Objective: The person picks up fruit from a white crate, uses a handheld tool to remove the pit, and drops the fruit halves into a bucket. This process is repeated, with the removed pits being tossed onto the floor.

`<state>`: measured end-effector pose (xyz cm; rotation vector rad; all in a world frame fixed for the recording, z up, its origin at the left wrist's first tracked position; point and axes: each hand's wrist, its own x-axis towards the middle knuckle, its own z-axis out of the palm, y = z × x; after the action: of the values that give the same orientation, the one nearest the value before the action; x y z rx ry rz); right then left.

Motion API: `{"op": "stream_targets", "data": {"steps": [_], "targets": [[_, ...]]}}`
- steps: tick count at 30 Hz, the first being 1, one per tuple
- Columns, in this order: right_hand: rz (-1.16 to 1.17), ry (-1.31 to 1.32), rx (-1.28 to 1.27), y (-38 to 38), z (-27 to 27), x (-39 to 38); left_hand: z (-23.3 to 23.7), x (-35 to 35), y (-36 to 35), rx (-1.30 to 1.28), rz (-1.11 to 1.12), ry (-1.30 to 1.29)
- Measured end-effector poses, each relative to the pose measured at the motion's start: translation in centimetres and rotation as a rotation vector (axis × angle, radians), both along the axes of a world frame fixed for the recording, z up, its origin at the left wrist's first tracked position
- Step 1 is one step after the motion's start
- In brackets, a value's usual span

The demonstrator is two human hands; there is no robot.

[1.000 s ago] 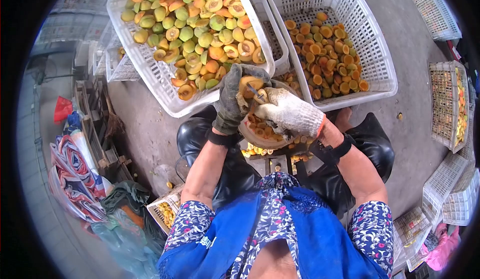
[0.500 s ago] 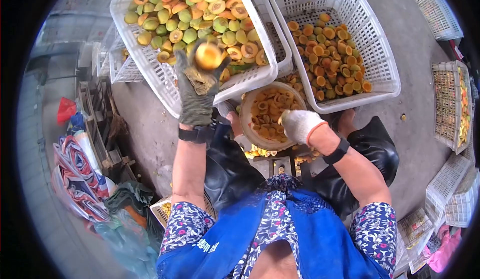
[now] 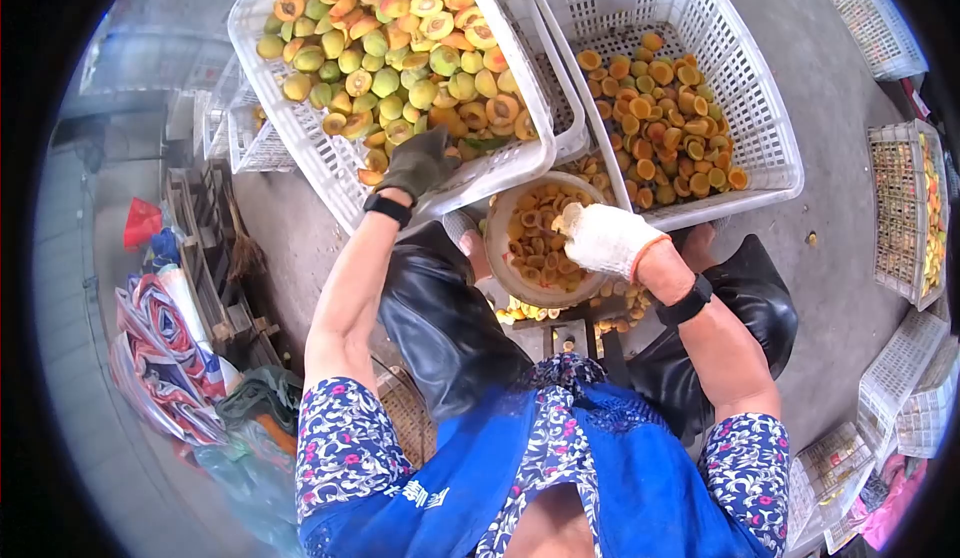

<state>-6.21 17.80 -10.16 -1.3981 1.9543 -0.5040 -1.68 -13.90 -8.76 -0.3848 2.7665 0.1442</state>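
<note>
My left hand [image 3: 418,163], in a dark glove, reaches over the near wall of a white crate [image 3: 335,183] into halved peaches or apricots [image 3: 385,68]. Its fingers are among the fruit at the crate's front and mostly hidden. My right hand [image 3: 610,240], in a white glove with an orange cuff edge, is closed above the right side of a round tub [image 3: 497,268]. Something small and yellowish shows at its fingertips; I cannot tell what it is. Inside the tub lie orange-yellow fruit pieces [image 3: 540,243].
A second white crate [image 3: 755,123] holds hollowed orange fruit halves [image 3: 665,128]. More fruit pieces lie on the floor below the tub. Wooden pallets [image 3: 215,258] and folded striped sheeting [image 3: 165,358] are at the left. Other crates [image 3: 905,213] stand along the right.
My left hand held a fruit half up over the crate; it has dropped down into the crate's fruit, and that half is no longer visible. My right hand stays by the tub.
</note>
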Motion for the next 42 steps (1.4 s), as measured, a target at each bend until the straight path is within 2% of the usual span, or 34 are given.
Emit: {"op": "stream_targets", "data": {"steps": [2,4,5,6,8,9,11,12,14,15,16,17,19,20,21,22,23,25,33,35,39,41,42], "targets": [[-0.026,-0.015,-0.1,0.0,0.2,-0.6,1.7,0.8,0.3,0.081,0.057,0.053],[-0.095,0.061,-0.588,-0.1,-2.3,-0.4,6.1,1.5,1.8,0.782,0.367,0.144],[-0.096,0.062,-0.587,-0.4,-1.0,-0.5,8.0,1.9,2.6,1.136,0.524,0.188],[-0.204,-0.057,-0.521,-1.1,1.9,-0.6,9.2,2.2,3.5,1.138,0.524,0.19],[-0.368,-0.352,-0.41,-2.0,5.7,-0.4,11.1,2.7,5.6,1.69,0.563,0.299],[-0.366,-0.351,-0.413,-2.2,7.1,-0.2,11.7,3.0,6.5,1.688,0.562,0.302],[-0.522,-0.63,-0.461,-2.3,9.0,0.2,12.5,3.4,8.6,1.881,0.497,0.266],[-0.526,-0.627,-0.463,-2.5,8.8,0.4,12.9,3.5,10.5,1.816,0.615,0.363],[-0.482,-0.385,-0.68,-2.7,7.7,0.8,11.9,3.5,11.8,1.789,0.585,0.358],[-0.483,-0.384,-0.677,-2.9,6.8,1.0,11.4,3.7,12.1,1.758,0.559,0.358],[-0.421,-0.15,-0.767,-3.1,5.9,1.2,11.0,4.1,12.2,1.534,0.45,0.372],[-0.355,0.084,-0.849,-3.3,5.1,1.2,10.6,3.9,12.6,1.536,0.451,0.371],[-0.339,0.086,-0.882,-3.0,5.4,0.9,10.1,3.3,14.0,1.614,0.564,0.581],[-0.304,0.183,-0.785,-2.4,5.6,0.5,9.1,3.5,13.4,1.744,0.576,0.541],[-0.269,0.278,-0.685,-2.1,5.8,0.3,9.2,3.4,13.5,1.744,0.577,0.54],[-0.241,0.39,-0.665,-2.0,5.6,0.4,9.4,3.2,13.9,1.767,0.577,0.555],[-0.242,0.383,-0.662,-2.0,5.4,0.5,9.4,3.2,14.0,1.79,0.58,0.569],[-0.149,0.599,-0.707,-2.1,5.2,0.4,8.5,3.1,13.7,1.776,0.584,0.567],[-0.153,0.582,-0.683,-2.3,3.9,0.8,6.6,2.9,14.3,1.594,0.52,0.609],[-0.142,0.563,-0.684,-2.2,3.9,0.8,5.8,2.9,14.6,1.451,0.47,0.702],[-0.014,0.462,-0.614,-1.6,4.3,0.1,4.9,2.8,14.5,1.415,0.474,0.704],[0.03,0.426,-0.568,-1.4,4.0,-0.2,4.7,2.5,13.8,1.276,0.296,0.612],[0.01,0.408,-0.585,-1.4,3.7,-0.3,5.1,2.4,13.6,1.437,0.443,0.47]]}}
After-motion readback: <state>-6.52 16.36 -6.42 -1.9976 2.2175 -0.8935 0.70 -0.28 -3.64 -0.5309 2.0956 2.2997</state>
